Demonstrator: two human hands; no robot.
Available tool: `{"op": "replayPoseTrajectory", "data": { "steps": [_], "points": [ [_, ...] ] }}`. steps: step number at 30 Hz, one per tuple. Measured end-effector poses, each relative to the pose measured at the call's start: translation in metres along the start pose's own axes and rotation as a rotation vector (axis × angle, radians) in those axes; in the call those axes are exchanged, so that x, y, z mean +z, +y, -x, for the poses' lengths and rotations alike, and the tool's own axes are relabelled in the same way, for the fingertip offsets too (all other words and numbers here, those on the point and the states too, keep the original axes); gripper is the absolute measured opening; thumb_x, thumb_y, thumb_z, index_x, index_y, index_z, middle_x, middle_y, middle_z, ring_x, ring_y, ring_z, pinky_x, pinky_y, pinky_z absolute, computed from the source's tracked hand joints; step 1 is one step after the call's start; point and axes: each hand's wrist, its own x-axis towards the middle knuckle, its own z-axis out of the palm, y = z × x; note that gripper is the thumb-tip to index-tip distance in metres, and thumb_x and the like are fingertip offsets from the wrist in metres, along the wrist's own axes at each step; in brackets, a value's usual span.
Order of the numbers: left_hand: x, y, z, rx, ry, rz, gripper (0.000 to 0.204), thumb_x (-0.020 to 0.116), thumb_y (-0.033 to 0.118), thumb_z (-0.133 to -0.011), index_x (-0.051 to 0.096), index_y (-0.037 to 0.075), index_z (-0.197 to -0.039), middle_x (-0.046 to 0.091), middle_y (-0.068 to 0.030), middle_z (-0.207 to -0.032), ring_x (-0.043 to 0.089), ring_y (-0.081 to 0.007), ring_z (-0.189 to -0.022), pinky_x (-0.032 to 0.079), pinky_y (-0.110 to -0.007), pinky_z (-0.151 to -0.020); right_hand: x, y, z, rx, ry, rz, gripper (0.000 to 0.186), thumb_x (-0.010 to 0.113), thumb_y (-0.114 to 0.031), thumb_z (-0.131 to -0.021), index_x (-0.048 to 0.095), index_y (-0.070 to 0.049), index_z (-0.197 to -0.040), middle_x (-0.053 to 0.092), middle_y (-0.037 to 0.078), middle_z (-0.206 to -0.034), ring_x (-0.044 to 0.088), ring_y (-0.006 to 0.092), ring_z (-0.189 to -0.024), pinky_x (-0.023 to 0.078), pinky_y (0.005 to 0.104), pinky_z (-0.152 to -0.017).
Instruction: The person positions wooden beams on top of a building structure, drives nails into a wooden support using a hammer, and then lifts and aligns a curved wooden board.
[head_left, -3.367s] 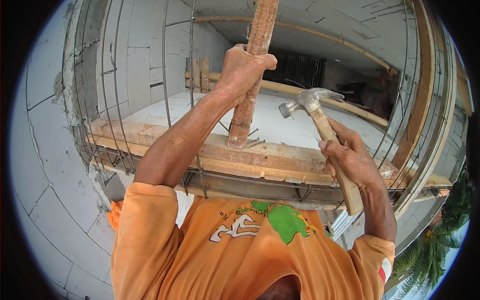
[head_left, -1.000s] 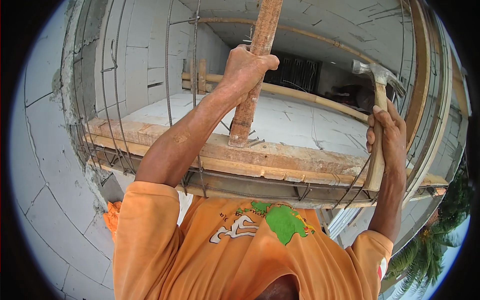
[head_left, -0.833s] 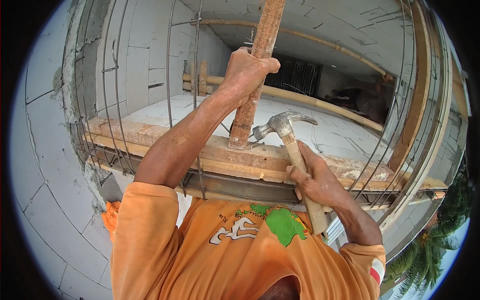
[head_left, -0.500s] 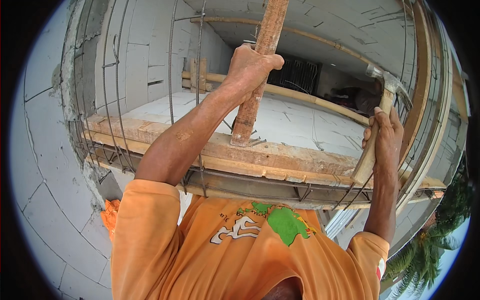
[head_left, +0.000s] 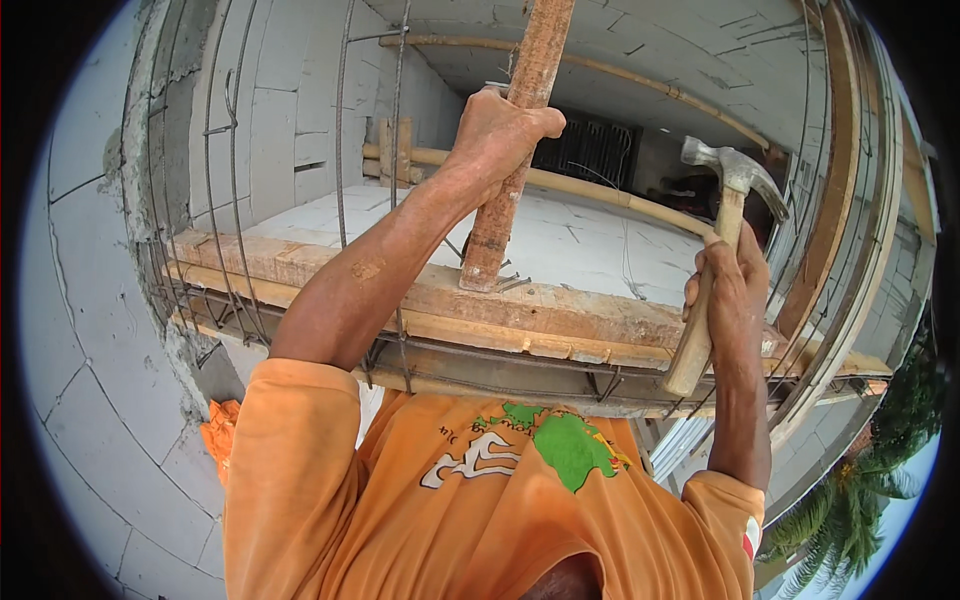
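Note:
My left hand (head_left: 497,143) is closed round a rough reddish wooden batten (head_left: 535,50), whose lower end stands on a horizontal timber beam (head_left: 600,317). Several nails (head_left: 512,281) stick out beside the batten's foot. My right hand (head_left: 732,285) grips the wooden handle of a claw hammer (head_left: 732,166), holding it raised to the right of the batten, its metal head clear of the wood and above the level of the beam.
Vertical rebar rods (head_left: 342,120) rise at both sides, with a grey block wall (head_left: 95,330) at the left. Bamboo poles (head_left: 630,202) cross the white-bottomed opening (head_left: 580,245) beyond the beam. A partly hidden person (head_left: 700,195) is in the dark back. Upright planks (head_left: 832,180) line the right.
The hammer swung down to the batten's foot, rose to the right, and has since shifted slightly left from its position half a second ago. My left hand stayed almost still on the batten.

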Motion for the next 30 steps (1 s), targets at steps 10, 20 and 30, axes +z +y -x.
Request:
{"op": "replayPoseTrajectory", "data": {
  "steps": [10,20,30],
  "points": [
    [-0.007,-0.001,-0.002,0.001,0.010,0.030,0.035,0.075,0.018,-0.072,0.061,-0.003,-0.096,0.055,-0.0069,-0.077,0.052,-0.0140,-0.063,0.043,-0.033,-0.054,-0.024,-0.036,-0.015,-0.022,-0.028,0.058,0.045,0.060,-0.024,-0.098,0.054,0.001,-0.136,0.053,-0.001,-0.072,0.055,0.0067,-0.048,0.044,0.0206,-0.035],
    [-0.005,-0.007,-0.007,0.011,-0.021,0.045,0.034,0.074,0.017,-0.072,0.061,-0.003,-0.096,0.055,-0.0056,-0.076,0.052,-0.0137,-0.063,0.043,-0.033,-0.055,0.018,-0.012,0.019,0.216,-0.550,0.112,0.051,0.058,-0.020,-0.096,0.051,0.004,-0.141,0.056,0.003,-0.076,0.052,0.0107,-0.051,0.044,0.0271,-0.048],
    [-0.003,-0.003,-0.008,0.009,-0.004,0.036,0.037,0.075,0.019,-0.072,0.061,-0.004,-0.097,0.056,-0.0067,-0.078,0.054,-0.0147,-0.067,0.045,-0.034,-0.059,0.021,0.009,0.011,-0.025,-0.350,0.150,0.054,0.058,-0.023,-0.099,0.046,0.002,-0.145,0.056,0.004,-0.078,0.054,0.0132,-0.052,0.046,0.0281,-0.047]
  ]
}}
